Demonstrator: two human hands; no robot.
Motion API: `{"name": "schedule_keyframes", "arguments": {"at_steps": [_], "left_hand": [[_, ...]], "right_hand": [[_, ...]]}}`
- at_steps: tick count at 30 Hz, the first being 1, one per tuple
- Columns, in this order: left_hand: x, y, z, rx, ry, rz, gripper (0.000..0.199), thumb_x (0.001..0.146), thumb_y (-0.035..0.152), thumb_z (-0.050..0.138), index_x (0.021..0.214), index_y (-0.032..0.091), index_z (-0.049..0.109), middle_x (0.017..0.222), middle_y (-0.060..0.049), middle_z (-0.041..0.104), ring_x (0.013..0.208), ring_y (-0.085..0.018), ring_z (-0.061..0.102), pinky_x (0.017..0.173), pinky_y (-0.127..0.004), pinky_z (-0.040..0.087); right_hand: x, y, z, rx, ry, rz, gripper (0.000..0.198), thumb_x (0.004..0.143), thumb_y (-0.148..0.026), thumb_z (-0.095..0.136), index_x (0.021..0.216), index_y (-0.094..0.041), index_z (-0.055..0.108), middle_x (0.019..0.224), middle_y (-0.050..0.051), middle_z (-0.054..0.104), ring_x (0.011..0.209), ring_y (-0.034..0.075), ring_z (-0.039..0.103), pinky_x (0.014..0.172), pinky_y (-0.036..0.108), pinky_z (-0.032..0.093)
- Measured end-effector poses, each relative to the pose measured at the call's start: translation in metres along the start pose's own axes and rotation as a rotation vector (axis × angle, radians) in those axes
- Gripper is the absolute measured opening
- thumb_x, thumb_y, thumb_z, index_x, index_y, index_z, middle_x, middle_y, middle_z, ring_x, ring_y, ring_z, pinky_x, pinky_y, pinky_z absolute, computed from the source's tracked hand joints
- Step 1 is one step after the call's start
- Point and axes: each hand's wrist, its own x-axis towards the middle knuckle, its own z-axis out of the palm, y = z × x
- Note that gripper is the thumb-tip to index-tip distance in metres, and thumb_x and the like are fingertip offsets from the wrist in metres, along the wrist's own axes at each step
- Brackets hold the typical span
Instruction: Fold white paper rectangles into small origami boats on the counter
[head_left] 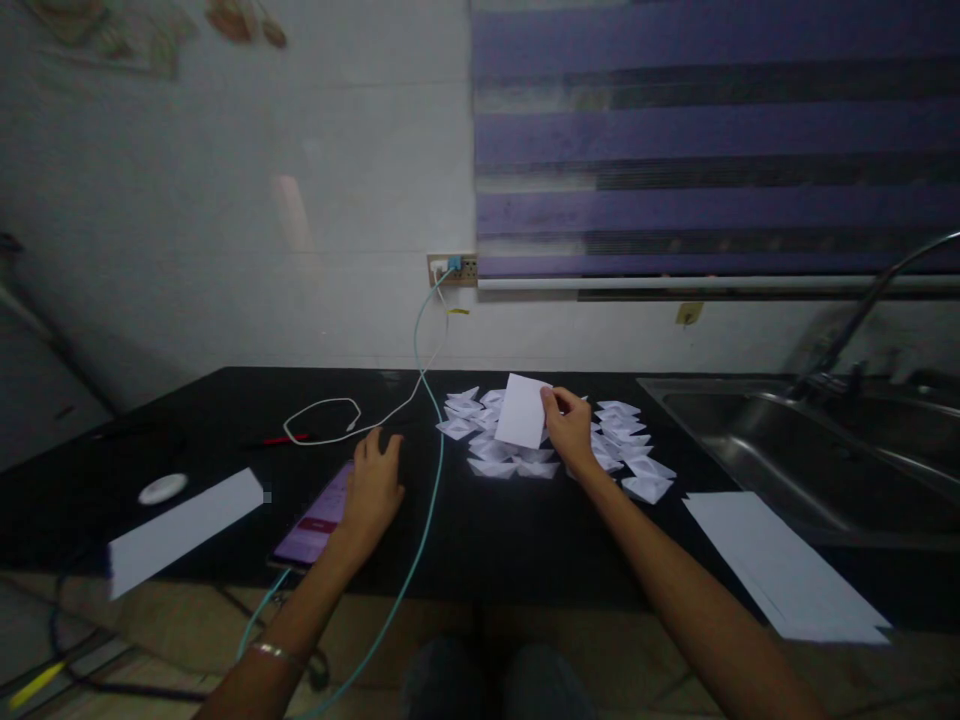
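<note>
My right hand [570, 425] pinches the right edge of a small white piece of paper [521, 412] and holds it up over the middle of the counter. Behind and around it lie several folded paper boats [491, 467], grouped in rows. More boats [649, 487] sit to the right of my right wrist. My left hand [373, 485] is spread over the upper right part of a smartphone [313, 523] with a lit screen. Its fingers are apart and hold nothing. Whether the fingertips touch the phone or the counter, I cannot tell.
On the right, a stack of white sheets [784, 565] lies beside the steel sink [682, 410]. To the left are a white paper strip [184, 530], a round white object [163, 489] and a red pen-like stick [285, 439]. White and teal cables [429, 500] run from the wall socket [451, 268].
</note>
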Motion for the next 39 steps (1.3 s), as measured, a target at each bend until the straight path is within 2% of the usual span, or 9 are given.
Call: {"name": "schedule_keyframes", "arguments": {"at_steps": [10, 16, 19, 22, 24, 26, 29, 35, 39], "left_hand": [[0.011, -0.047, 0.0, 0.035, -0.025, -0.021, 0.061, 0.073, 0.003, 0.054, 0.133, 0.013, 0.044, 0.147, -0.019, 0.034, 0.128, -0.031, 0.05, 0.103, -0.038, 0.046], [0.018, -0.065, -0.004, 0.049, -0.015, -0.045, 0.052, 0.076, 0.008, 0.053, 0.128, 0.01, 0.048, 0.145, -0.022, 0.038, 0.129, -0.035, 0.048, 0.103, -0.043, 0.046], [0.032, -0.043, -0.009, -0.055, 0.08, -0.029, 0.042, 0.08, 0.019, 0.056, 0.121, 0.012, 0.053, 0.143, -0.021, 0.041, 0.137, -0.037, 0.039, 0.107, -0.05, 0.04], [0.053, 0.005, -0.011, -0.504, 0.107, 0.059, 0.038, 0.088, 0.04, 0.053, 0.115, 0.013, 0.054, 0.125, -0.017, 0.057, 0.119, -0.029, 0.056, 0.1, -0.044, 0.048], [0.068, 0.044, -0.009, -0.929, -0.06, 0.085, 0.046, 0.093, 0.052, 0.045, 0.12, 0.015, 0.051, 0.105, -0.011, 0.066, 0.09, -0.022, 0.067, 0.077, -0.036, 0.056], [0.081, 0.08, -0.003, -1.244, -0.276, 0.159, 0.052, 0.093, 0.057, 0.041, 0.123, 0.016, 0.05, 0.086, -0.006, 0.068, 0.07, -0.018, 0.066, 0.056, -0.027, 0.051], [0.096, 0.117, 0.007, -1.386, -0.436, 0.252, 0.045, 0.082, 0.048, 0.065, 0.111, 0.014, 0.061, 0.086, -0.007, 0.071, 0.067, -0.016, 0.065, 0.054, -0.023, 0.048], [0.108, 0.133, 0.025, -1.524, -0.35, 0.185, 0.044, 0.072, 0.039, 0.076, 0.103, 0.009, 0.067, 0.079, -0.009, 0.072, 0.061, -0.017, 0.064, 0.054, -0.026, 0.051], [0.108, 0.127, 0.037, -1.588, -0.332, 0.085, 0.046, 0.077, 0.048, 0.069, 0.106, 0.012, 0.067, 0.072, -0.005, 0.069, 0.057, -0.015, 0.062, 0.05, -0.025, 0.049]], "right_hand": [[0.0, 0.0, 0.0, 0.024, -0.003, 0.012, 0.039, 0.089, -0.047, 0.052, 0.065, -0.017, 0.058, 0.061, -0.001, 0.05, 0.06, 0.014, 0.044, 0.056, 0.025, 0.033], [0.001, -0.001, -0.001, 0.008, -0.001, -0.001, 0.039, 0.09, -0.047, 0.052, 0.065, -0.017, 0.058, 0.06, -0.001, 0.049, 0.06, 0.014, 0.044, 0.056, 0.025, 0.033], [0.0, -0.002, 0.0, 0.013, -0.013, 0.005, 0.039, 0.09, -0.046, 0.053, 0.065, -0.017, 0.059, 0.06, -0.001, 0.049, 0.059, 0.014, 0.045, 0.056, 0.026, 0.033], [0.0, -0.001, 0.001, 0.011, -0.033, 0.004, 0.039, 0.09, -0.045, 0.053, 0.065, -0.017, 0.059, 0.06, -0.001, 0.05, 0.059, 0.014, 0.046, 0.057, 0.026, 0.035], [-0.001, 0.0, 0.001, 0.007, -0.044, 0.007, 0.039, 0.09, -0.046, 0.053, 0.064, -0.017, 0.059, 0.06, -0.001, 0.052, 0.06, 0.014, 0.047, 0.057, 0.026, 0.035], [0.0, 0.0, 0.001, 0.007, -0.043, 0.018, 0.04, 0.089, -0.048, 0.053, 0.064, -0.017, 0.059, 0.06, -0.001, 0.052, 0.06, 0.015, 0.047, 0.056, 0.026, 0.036], [0.0, 0.001, 0.001, 0.02, -0.037, 0.039, 0.04, 0.088, -0.049, 0.054, 0.065, -0.017, 0.059, 0.06, -0.001, 0.053, 0.059, 0.015, 0.048, 0.056, 0.026, 0.036], [0.0, 0.002, 0.004, 0.085, -0.154, 0.099, 0.037, 0.087, -0.05, 0.055, 0.067, -0.019, 0.059, 0.06, 0.001, 0.055, 0.063, 0.017, 0.053, 0.057, 0.027, 0.042], [-0.002, 0.006, 0.008, 0.163, -0.28, 0.138, 0.029, 0.081, -0.048, 0.064, 0.086, -0.019, 0.066, 0.078, 0.004, 0.065, 0.074, 0.02, 0.06, 0.066, 0.03, 0.049]]}}
